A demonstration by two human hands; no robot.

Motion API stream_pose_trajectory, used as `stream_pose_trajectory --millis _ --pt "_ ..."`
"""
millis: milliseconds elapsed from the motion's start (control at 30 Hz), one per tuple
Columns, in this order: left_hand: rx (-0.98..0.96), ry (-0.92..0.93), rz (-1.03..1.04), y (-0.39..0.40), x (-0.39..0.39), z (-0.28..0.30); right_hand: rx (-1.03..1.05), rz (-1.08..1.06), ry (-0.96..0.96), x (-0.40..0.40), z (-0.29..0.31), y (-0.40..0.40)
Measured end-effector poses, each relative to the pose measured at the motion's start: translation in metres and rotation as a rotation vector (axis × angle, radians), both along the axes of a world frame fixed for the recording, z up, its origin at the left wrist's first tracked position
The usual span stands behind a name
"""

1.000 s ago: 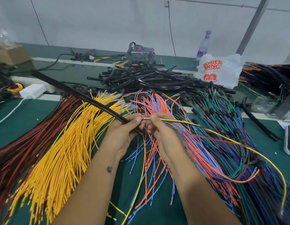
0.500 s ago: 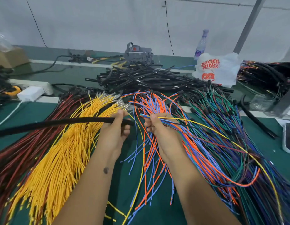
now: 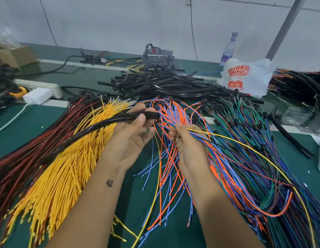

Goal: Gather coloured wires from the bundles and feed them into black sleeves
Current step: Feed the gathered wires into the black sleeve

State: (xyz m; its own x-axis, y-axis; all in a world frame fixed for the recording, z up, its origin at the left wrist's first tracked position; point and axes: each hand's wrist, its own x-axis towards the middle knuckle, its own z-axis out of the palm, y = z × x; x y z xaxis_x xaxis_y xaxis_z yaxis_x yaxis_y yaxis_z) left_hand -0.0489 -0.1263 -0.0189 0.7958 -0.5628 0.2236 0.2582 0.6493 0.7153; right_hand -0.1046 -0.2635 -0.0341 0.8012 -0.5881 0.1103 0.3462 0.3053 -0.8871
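My left hand [image 3: 132, 138] holds a black sleeve [image 3: 102, 125], thumb pressed over it near its open end; the glossy, slightly blurred tube trails left across the yellow wire bundle [image 3: 66, 169]. My right hand [image 3: 184, 140] has its grip closed on a thin gathered bunch of wires [image 3: 196, 135] — yellow, blue, orange, dark — whose tips point toward the sleeve's mouth, just apart from it. The yellow strand [image 3: 263, 155] arcs away right over the green worktop [image 3: 136, 194].

A pale grey-white wall [image 3: 120, 20] runs behind the green-topped counter [image 3: 39, 120], with thin black cords [image 3: 48, 24] hanging down it. A grey metal post [image 3: 284, 27] slants up near the counter's far right corner.
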Motion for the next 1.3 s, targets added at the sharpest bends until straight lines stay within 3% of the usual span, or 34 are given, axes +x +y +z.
stream_pose_trajectory --millis 133,300,433,767,967,1133,1300 --pt "-0.055 -0.065 -0.234 0.006 -0.002 0.003 -0.015 0.052 0.020 -0.001 0.004 0.002" --pt "0.325 0.202 0.152 -0.006 0.006 -0.007 0.051 0.019 0.057 -0.002 0.008 0.001" --pt "0.240 0.334 0.295 -0.018 0.005 -0.011 0.023 0.010 0.049 -0.002 0.004 0.002" --pt "0.285 0.173 0.104 -0.019 0.003 -0.014 -0.042 -0.065 0.003 -0.002 -0.012 0.008" --pt "0.289 0.186 0.157 -0.018 0.003 -0.014 0.010 -0.091 0.023 -0.008 0.001 0.008" --pt "0.267 0.277 0.162 -0.019 0.003 -0.011 -0.108 0.009 0.257 -0.016 0.003 0.010" --pt "0.266 0.266 0.153 -0.019 0.002 -0.011 -0.181 -0.042 0.287 -0.016 -0.001 0.011"
